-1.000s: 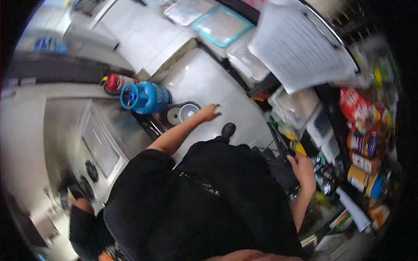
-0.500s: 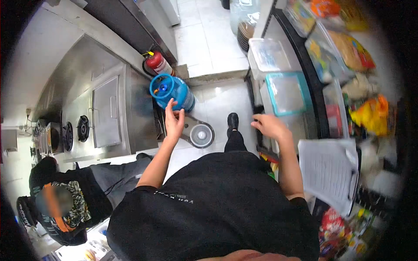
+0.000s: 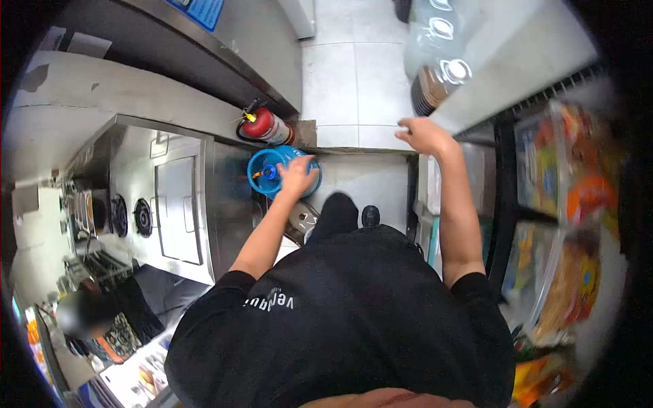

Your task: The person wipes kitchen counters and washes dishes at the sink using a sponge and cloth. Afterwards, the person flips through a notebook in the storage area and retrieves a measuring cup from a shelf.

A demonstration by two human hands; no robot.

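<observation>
My left hand (image 3: 298,177) is in front of the blue gas cylinder (image 3: 277,154), hiding part of it. Its fingers are spread and hold nothing; whether they touch the cylinder I cannot tell. My right hand (image 3: 423,134) is stretched out near the side of the shelving, fingers loosely bent and apart, with nothing in them. Beyond it stand large clear plastic bottles (image 3: 435,47), one holding dark liquid (image 3: 428,92).
A red fire extinguisher (image 3: 269,128) stands by the left wall. A raised floor edge (image 3: 360,150) crosses ahead. Shelves with packaged food (image 3: 568,272) line the right. A steel counter with burners (image 3: 142,216) is on the left; another person (image 3: 132,302) is behind it.
I have moved forward, closer to the raised floor edge and the bottles. My right hand has swung further forward. The clipboard with papers at the right has left the view.
</observation>
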